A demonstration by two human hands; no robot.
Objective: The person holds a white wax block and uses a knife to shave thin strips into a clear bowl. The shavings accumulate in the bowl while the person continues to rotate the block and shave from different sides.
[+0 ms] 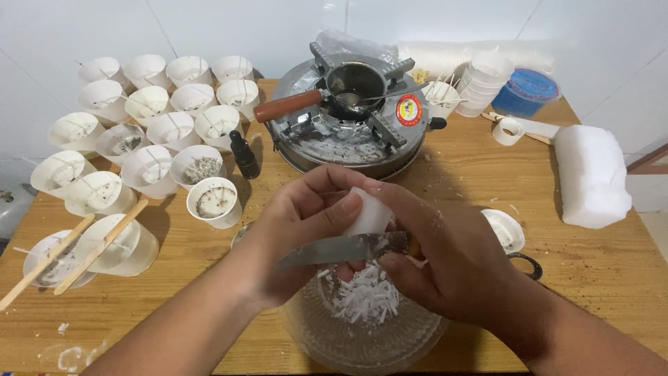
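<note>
The left hand (299, 223) pinches a small white wax piece (369, 212) between thumb and bent fingers. The right hand (445, 261) is wrapped tight around a knife (341, 249), and the blade lies across the wax. Both hands are over a clear glass bowl (362, 334) near the table's front edge. White wax shavings (365, 296) sit in the bowl. The hands hide part of it. Behind them stands a round metal stove (348, 132) with a little pot (351, 83) on top. A dark dropper bottle (243, 154) stands beside it. Many white paper cups (174, 129) fill the left side. Two wooden sticks (76, 251) lie across two cups. One big white wax block (591, 174) rests on the right.
</note>
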